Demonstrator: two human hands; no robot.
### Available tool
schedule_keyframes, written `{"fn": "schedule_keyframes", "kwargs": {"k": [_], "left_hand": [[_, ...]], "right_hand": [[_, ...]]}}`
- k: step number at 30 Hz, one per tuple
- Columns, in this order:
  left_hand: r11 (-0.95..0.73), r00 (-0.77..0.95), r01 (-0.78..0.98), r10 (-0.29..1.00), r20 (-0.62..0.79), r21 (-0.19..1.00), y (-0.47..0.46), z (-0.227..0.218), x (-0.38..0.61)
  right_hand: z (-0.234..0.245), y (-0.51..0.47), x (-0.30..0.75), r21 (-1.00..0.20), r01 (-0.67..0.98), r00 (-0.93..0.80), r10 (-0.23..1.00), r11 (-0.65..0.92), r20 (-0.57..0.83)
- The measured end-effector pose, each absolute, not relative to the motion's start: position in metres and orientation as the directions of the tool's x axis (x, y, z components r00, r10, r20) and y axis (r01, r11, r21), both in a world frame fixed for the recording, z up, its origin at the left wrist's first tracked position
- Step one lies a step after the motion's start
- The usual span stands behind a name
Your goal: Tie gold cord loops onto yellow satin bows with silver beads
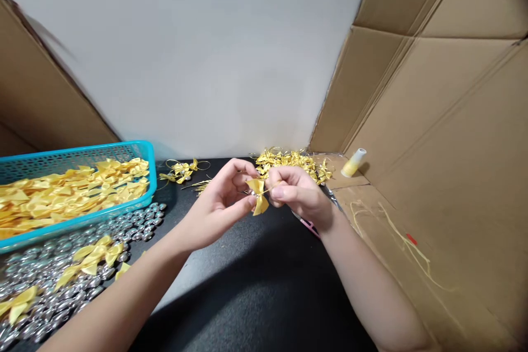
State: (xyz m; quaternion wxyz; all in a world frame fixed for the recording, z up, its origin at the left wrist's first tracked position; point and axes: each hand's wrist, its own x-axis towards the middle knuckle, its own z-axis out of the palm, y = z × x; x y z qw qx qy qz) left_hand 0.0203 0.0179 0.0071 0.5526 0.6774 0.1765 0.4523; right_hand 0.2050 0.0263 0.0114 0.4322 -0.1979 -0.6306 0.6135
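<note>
Between my hands, above the black tabletop [231, 280], is a yellow ribbon bow [259, 198] with a small shiny piece at its middle. My left hand [225, 201] pinches the bow between thumb and fingers. Just right of it, my right hand [295, 190] is closed on a thin yellow cord [272, 187] that runs out from the bow. Behind my hands lies a heap of yellow bows with cord loops [284, 159]. A pair of pink-handled scissors [309, 226] is partly hidden under my right wrist.
At left stands a blue plastic basket [152, 176] full of yellow bows. Many silver beads [61, 297] spread before it, some bows on top. A yellow thread spool [353, 163] stands right on cardboard [454, 187], near loose cord [406, 242]. A white wall [214, 55] rises behind.
</note>
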Motion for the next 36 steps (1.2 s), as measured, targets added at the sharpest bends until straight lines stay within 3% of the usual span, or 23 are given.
{"fn": "schedule_keyframes", "kwargs": {"k": [10, 19, 36], "left_hand": [[-0.35, 0.321, -0.482, 0.782, 0.533, 0.803, 0.014, -0.001, 0.03], [-0.343, 0.138, -0.538, 0.866, 0.481, 0.77, 0.01, -0.009, 0.037], [-0.393, 0.071, -0.539, 0.86, 0.505, 0.745, 0.004, -0.01, 0.045]], "right_hand": [[0.004, 0.01, 0.172, -0.811, -0.564, -0.304, 0.873, 0.158, 0.381], [0.002, 0.006, 0.167, -0.8, -0.558, -0.235, 0.882, 0.221, 0.408], [0.008, 0.005, 0.167, -0.771, -0.623, -0.229, 0.912, 0.131, 0.34]]}}
